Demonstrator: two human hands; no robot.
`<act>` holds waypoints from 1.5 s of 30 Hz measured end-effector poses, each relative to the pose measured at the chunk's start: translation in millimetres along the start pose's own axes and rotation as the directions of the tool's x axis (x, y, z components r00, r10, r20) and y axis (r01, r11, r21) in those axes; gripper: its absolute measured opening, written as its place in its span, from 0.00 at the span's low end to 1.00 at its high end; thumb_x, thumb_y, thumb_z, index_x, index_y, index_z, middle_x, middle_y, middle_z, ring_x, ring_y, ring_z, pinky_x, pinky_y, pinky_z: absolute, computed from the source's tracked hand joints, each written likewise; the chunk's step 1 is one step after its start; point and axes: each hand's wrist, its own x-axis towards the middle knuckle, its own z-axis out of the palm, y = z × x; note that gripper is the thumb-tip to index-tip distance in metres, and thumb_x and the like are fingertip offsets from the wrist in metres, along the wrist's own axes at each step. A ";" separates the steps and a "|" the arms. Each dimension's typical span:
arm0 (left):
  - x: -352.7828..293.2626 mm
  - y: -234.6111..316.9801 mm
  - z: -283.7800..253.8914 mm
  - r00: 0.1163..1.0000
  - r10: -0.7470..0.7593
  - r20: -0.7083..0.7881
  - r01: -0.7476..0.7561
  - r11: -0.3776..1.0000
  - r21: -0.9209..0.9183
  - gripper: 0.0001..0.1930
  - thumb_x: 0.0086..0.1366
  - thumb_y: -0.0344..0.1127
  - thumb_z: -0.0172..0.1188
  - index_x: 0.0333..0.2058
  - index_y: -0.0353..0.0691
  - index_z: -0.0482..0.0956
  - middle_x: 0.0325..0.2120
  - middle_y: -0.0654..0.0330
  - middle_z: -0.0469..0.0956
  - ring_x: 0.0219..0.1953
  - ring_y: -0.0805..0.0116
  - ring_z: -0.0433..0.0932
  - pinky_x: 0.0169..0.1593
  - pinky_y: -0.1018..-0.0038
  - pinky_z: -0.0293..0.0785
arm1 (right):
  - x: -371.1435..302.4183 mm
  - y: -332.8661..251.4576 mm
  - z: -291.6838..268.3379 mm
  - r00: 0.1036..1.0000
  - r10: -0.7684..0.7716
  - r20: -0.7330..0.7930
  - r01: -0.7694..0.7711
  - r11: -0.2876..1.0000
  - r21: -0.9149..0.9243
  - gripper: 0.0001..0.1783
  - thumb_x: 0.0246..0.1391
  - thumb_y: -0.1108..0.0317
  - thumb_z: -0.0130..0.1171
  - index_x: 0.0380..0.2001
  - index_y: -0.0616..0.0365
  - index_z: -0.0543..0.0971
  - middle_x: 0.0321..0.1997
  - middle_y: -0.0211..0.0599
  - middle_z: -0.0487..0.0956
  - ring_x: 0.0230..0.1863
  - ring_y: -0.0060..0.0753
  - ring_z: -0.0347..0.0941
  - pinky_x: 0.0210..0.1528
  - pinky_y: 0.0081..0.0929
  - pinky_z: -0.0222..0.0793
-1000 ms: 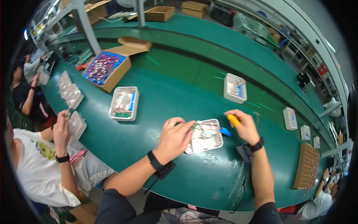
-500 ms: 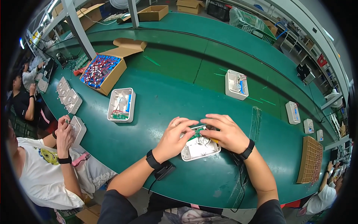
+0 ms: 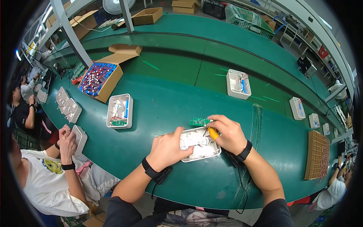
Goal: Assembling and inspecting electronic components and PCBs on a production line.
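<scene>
A white plastic housing [image 3: 206,154], open side up, lies on the table in front of me. My left hand [image 3: 166,149] grips its left end, thumb over the rim. Inside are white ribs and a coil of pale wire [image 3: 204,141]. At the housing's far right edge my right hand [image 3: 228,134] pinches a green circuit board [image 3: 199,122], lifted just past the far rim. Something yellow [image 3: 213,133] shows at that hand's fingers; I cannot tell whether it is a finger cover or a part. Dark wire runs down from near the board.
A similar housing with a blue battery [image 3: 120,111] stands left; another [image 3: 238,84] sits on the green belt, with several farther right. A carton of blue batteries [image 3: 99,81] is back left. A compartmented cardboard tray [image 3: 315,155] lies right. A co-worker's hands [image 3: 67,142] hold a housing at left.
My right hand has raised the circuit board out of the housing toward its far side. My left hand has left the board and moved down onto the housing's left end.
</scene>
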 end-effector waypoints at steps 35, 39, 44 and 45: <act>7.8 -24.2 27.1 0.802 0.483 -0.352 -0.525 0.850 -0.029 0.12 0.57 0.37 0.77 0.35 0.41 0.85 0.37 0.58 0.88 0.32 0.58 0.87 0.36 0.67 0.83 | 1.9 -26.8 -5.7 0.919 -0.067 0.388 0.098 0.993 -0.059 0.11 0.50 0.76 0.66 0.39 0.64 0.83 0.50 0.41 0.82 0.49 0.45 0.81 0.54 0.40 0.79; 9.4 -28.1 34.0 0.727 0.522 -0.446 -0.578 0.816 0.012 0.09 0.58 0.38 0.76 0.31 0.42 0.87 0.38 0.58 0.88 0.31 0.60 0.87 0.34 0.68 0.84 | 1.0 -30.4 -2.1 0.916 -0.026 0.399 0.064 0.995 -0.081 0.11 0.49 0.77 0.66 0.39 0.64 0.84 0.49 0.41 0.81 0.48 0.45 0.80 0.53 0.40 0.79; 9.9 -28.0 33.4 0.738 0.513 -0.439 -0.557 0.830 0.032 0.07 0.59 0.38 0.76 0.30 0.42 0.89 0.39 0.59 0.87 0.31 0.59 0.86 0.35 0.68 0.84 | 4.1 -29.5 -1.0 0.916 0.023 0.400 -0.001 0.999 -0.054 0.11 0.49 0.79 0.66 0.38 0.63 0.85 0.49 0.41 0.81 0.48 0.46 0.80 0.52 0.39 0.78; 9.7 -28.1 33.4 0.735 0.520 -0.436 -0.557 0.829 0.050 0.07 0.59 0.38 0.76 0.31 0.42 0.89 0.39 0.59 0.87 0.31 0.60 0.86 0.35 0.68 0.84 | 4.3 -28.6 -1.1 0.916 0.023 0.401 -0.001 0.998 -0.055 0.11 0.49 0.79 0.66 0.38 0.63 0.85 0.49 0.41 0.81 0.48 0.46 0.80 0.52 0.39 0.78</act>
